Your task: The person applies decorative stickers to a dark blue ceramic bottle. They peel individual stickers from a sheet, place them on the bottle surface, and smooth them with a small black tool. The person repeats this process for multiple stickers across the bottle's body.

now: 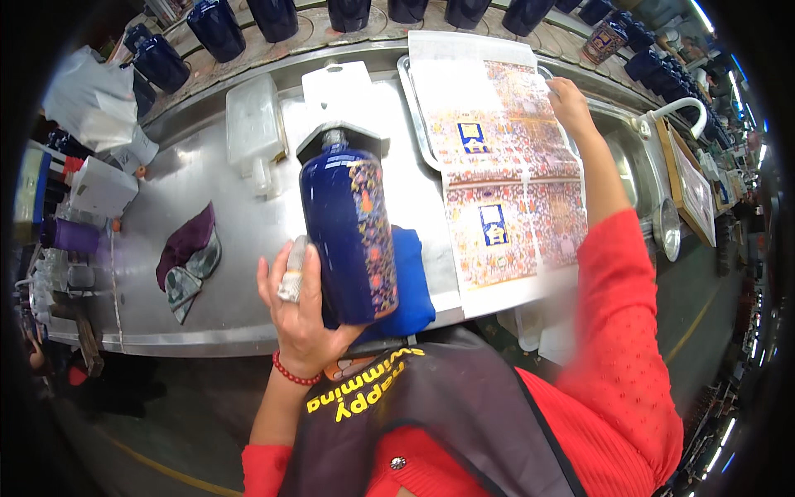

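A dark blue glossy bottle [344,240], with a floral pattern down its right side, has its neck pointing away from me. My left hand [302,311] is against its lower left side, fingers stretched and apart, with white wrapping on one finger. The thumb passes partly behind the bottle's base. Farther right, my right hand [570,108] pinches the right edge of a floral printed sheet [509,232]. That sheet lies over a metal tray [418,124] and reaches toward the near table edge. A blue cloth [411,290] lies beside and partly under the bottle.
Dark blue bottles [273,16] stand along the far ledge. A clear plastic box [252,124] and a purple and grey cloth [192,253] lie on the metal table [166,319]. At the right are a sink [633,153], a white faucet [679,106] and a metal bowl [666,229].
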